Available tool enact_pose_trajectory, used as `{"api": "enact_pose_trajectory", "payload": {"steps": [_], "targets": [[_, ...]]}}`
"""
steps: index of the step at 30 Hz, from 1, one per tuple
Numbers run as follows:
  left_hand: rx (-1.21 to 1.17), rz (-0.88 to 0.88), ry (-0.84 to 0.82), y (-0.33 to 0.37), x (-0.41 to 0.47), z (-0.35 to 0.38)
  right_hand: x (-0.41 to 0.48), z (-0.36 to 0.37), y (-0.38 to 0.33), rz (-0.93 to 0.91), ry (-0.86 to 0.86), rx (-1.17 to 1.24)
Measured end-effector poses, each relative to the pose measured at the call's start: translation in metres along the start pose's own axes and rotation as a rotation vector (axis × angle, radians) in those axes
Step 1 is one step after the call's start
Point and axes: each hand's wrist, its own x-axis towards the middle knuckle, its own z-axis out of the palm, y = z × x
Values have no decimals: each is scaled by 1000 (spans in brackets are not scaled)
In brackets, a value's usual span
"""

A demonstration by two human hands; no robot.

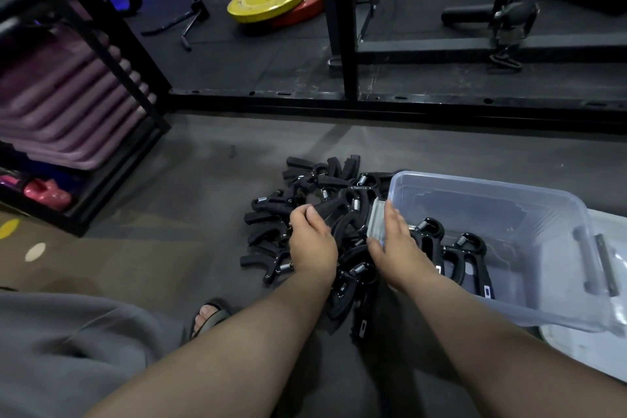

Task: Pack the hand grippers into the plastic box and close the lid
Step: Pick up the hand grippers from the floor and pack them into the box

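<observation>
A heap of black hand grippers (271, 214) with steel springs lies on the grey floor. Right of it stands the clear plastic box (509, 193), with a few hand grippers (470, 249) inside at its near left. My left hand (310, 243) is over the heap, fingers curled round the handle of one gripper (330, 210). My right hand (393, 244) grips the grey latch on the box's left wall, thumb outside and fingers over the rim. The box's lid (583, 353) lies flat on the floor at the right, partly under the box.
A black rack (112, 54) with purple mats and pink weights stands at left. Behind a black frame rail (373, 105) lie yellow and red weight plates (268, 0). My sandalled foot (210, 314) and grey-clad knee are at lower left.
</observation>
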Motion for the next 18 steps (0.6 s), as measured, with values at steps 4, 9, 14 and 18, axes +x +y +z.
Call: {"api": "enact_pose_trajectory", "payload": {"steps": [4,9,14,18], "targets": [[-169,-93,58,11,-9,-2,-4,-4,0,-24,9,85],[-221,-55,103,28,-12,-8,-7,-11,-1,-15,6,167],[-280,14,67,44,-26,-1,-13,-25,-8,57,18,304],[-188,270,-63,50,-39,3,-12,-40,-24,103,19,513]]}}
